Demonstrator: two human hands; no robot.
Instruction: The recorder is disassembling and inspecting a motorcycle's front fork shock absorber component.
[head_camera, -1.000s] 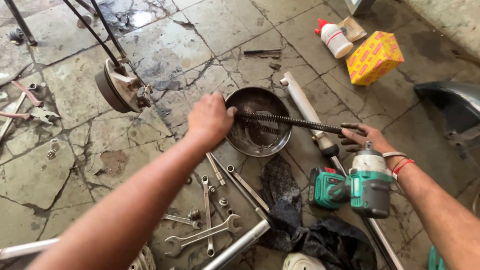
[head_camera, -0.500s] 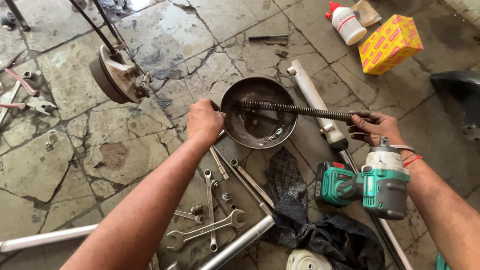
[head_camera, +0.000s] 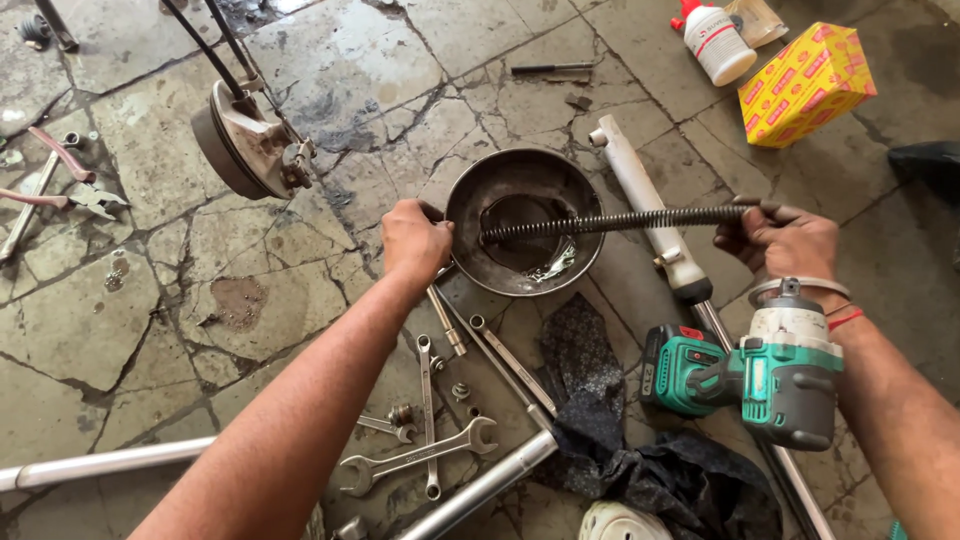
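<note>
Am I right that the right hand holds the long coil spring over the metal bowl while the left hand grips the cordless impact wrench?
Not quite. In the head view the left hand grips the rim of the metal bowl, not the cordless impact wrench, which lies untouched on the floor. The right hand does hold the long coil spring over the bowl.

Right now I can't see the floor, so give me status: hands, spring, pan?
Left hand grips dark round metal pan rim. Right hand holds long coiled steel spring over pan. Green cordless impact wrench lies beside right wrist.
</note>
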